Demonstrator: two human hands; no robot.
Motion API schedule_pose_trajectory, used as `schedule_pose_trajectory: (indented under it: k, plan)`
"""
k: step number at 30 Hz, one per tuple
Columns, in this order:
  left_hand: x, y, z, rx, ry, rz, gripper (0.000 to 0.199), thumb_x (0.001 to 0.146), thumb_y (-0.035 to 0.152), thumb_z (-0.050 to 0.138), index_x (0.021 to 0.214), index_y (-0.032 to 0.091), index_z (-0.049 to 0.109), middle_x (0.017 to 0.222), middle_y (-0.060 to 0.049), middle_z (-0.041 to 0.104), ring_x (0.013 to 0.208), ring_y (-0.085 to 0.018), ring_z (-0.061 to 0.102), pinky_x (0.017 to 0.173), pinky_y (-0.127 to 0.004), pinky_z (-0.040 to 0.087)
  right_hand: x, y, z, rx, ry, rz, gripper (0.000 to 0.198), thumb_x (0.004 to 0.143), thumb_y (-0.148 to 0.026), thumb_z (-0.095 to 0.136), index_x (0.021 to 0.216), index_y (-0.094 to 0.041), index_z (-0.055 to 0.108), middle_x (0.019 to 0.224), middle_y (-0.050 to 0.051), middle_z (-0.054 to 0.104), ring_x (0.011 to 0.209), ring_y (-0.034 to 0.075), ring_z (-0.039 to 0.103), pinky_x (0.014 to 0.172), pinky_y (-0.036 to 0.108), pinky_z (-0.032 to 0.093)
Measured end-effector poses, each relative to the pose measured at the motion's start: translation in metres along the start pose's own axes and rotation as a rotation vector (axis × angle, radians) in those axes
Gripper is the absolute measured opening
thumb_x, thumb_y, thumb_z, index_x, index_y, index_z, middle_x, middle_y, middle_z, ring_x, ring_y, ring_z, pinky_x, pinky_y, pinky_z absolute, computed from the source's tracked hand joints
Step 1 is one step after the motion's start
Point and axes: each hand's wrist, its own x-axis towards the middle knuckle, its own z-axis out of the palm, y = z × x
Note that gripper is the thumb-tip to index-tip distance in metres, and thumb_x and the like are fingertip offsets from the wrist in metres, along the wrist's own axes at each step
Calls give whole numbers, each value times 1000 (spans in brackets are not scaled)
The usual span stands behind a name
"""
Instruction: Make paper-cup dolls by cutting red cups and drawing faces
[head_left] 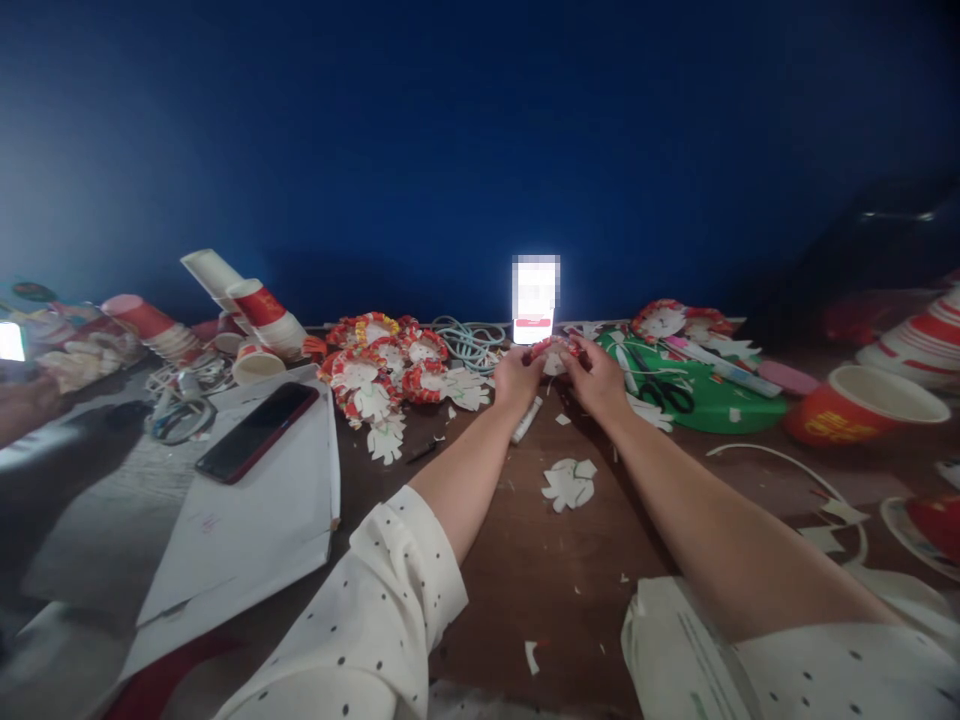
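My left hand and my right hand are closed on the two sides of a small red-and-white paper craft. Fingers cover much of it. Just behind stands a phone with a bright screen. Below my left hand lies a white tube, partly beside the wrist. Nearer to me, between the forearms, white paper cutouts rest on the brown table. To the left is a pile of similar red-and-white paper crafts.
Black-handled scissors lie on a green sheet at right, near a red paper cup. Leftward, a dark phone rests on a white box, with stacked cups behind. Another person's hand shows at far left.
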Motion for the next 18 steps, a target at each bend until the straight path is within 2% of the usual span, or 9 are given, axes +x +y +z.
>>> schedule_pose_trajectory:
  k: [4, 11, 18]
  plan:
    - [-1, 1, 0, -3, -13, 14, 28, 79, 34, 59, 96, 14, 69, 77, -5, 69, 73, -16, 61, 69, -26, 45, 0, 0, 0, -24, 16, -26, 48, 85, -48, 51, 121, -18, 62, 120, 11, 65, 109, 26, 60, 97, 42, 44]
    - [-4, 6, -2, 16, -32, 5, 25, 79, 31, 59, 95, 14, 69, 80, -4, 69, 73, -15, 61, 71, -26, 45, 1, 2, 0, -41, 11, -4, 41, 87, -46, 47, 113, -21, 66, 108, 8, 70, 100, 25, 64, 90, 41, 48]
    - [-4, 3, 0, 30, -42, 47, 25, 79, 33, 60, 92, 15, 70, 76, -3, 68, 71, -15, 59, 70, -27, 44, -1, -4, -2, 12, 39, 5, 53, 78, -46, 62, 124, -20, 59, 124, 9, 62, 111, 26, 59, 98, 44, 44]
